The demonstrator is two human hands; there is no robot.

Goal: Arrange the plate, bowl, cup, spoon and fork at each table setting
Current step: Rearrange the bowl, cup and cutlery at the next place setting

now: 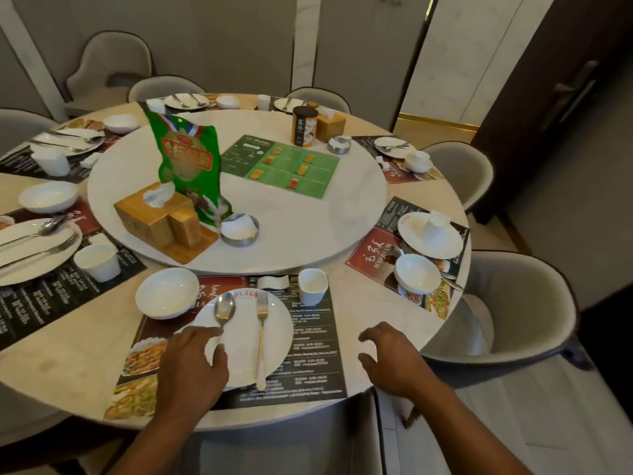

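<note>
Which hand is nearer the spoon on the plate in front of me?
Left. The left hand covers the handle of the spoon at the near-left rim of the plate; the right hand hovers right of the plate, apart from it.

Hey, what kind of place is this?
Probably a restaurant's private dining room: a big round table with a turntable, printed menu placemats at the settings, and a green drinks menu in the middle.

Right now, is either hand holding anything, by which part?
The right hand holds nothing; the left hand covers the spoon's handle on the plate; a grip cannot be told.
</note>
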